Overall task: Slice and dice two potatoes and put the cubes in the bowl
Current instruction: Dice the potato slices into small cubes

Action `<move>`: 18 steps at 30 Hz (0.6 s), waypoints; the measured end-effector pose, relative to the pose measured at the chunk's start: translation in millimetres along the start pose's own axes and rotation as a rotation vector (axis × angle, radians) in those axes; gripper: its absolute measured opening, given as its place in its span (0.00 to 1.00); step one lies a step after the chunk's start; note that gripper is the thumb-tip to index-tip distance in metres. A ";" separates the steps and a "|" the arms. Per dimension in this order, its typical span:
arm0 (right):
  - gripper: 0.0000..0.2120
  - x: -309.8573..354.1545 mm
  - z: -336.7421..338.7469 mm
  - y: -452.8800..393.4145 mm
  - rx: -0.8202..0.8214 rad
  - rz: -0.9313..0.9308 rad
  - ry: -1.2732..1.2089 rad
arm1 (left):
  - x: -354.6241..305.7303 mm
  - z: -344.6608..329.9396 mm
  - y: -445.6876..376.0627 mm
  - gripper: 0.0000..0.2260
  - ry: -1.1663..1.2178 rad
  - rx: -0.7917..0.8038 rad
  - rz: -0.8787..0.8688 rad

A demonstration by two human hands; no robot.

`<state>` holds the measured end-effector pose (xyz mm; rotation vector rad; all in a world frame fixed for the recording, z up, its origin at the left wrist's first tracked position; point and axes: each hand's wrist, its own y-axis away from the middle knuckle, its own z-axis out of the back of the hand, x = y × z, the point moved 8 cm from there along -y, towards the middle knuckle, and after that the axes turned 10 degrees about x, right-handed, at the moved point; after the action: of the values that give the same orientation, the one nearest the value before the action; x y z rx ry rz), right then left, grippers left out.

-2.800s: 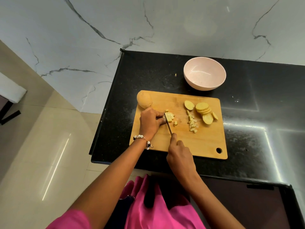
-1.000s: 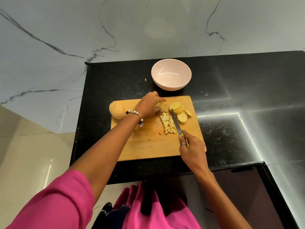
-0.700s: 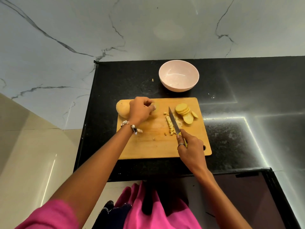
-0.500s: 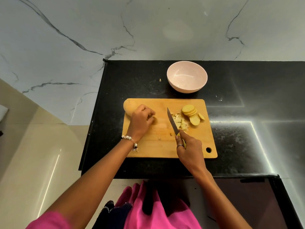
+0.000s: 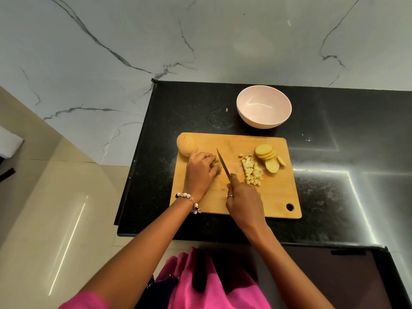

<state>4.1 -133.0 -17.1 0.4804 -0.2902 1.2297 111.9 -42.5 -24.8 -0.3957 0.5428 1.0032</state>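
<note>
Since the earlier frame, the left hand has carried a slice from the stack to the left part of the board, and the knife has moved left from the cubes to stand beside that hand.

Grip state: the left hand's fingers are curled down over the slice, pinning it to the board. The right hand is clamped round the knife handle, which it hides, with the forefinger along the blade's spine.

Step in hand, as judged: dicing this slice. Keep the fingertips tucked back from the edge, cut parallel strips, then turn and cross-cut to match the existing cubes.

Locations relative to the board:
- Whole potato: far-left corner, just beyond the left hand.
- Cubes: right of centre, in a loose pile.
- Stack of slices: far-right area, touching the pile.
- Bowl: on the black table beyond the far edge, with no cubes visible inside.

Obstructions: the pile lies close to the cutting zone; new cubes may scatter into it or off the near edge. One stray cube lies between the hands.
</note>
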 end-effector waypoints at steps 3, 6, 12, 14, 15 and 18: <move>0.22 0.9 0.7 -2.4 -0.002 0.010 -0.001 | 1.6 -1.9 -1.3 0.15 0.059 -0.005 0.003; 0.21 -0.5 -0.3 -1.8 -0.018 0.022 -0.016 | 2.5 -1.7 -1.6 0.14 0.097 0.009 -0.009; 0.22 -0.5 -9.8 -0.9 -0.010 0.018 -0.029 | 8.4 -2.5 -2.6 0.14 0.143 -0.001 -0.020; 0.22 -0.1 -11.0 -2.8 -0.002 0.008 -0.005 | 8.9 -2.4 -2.5 0.13 0.163 -0.014 -0.023; 0.22 -0.1 -12.2 -3.3 0.010 -0.005 0.020 | 9.1 -2.5 -2.3 0.13 0.172 -0.020 -0.027; 0.24 4.4 -16.1 -4.0 0.058 -0.042 0.126 | 9.5 -3.2 -2.3 0.13 0.189 -0.024 -0.037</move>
<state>8.6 -122.4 -29.8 0.4545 -0.1367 1.2239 117.1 -38.9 -32.9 -0.5234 0.6917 0.9423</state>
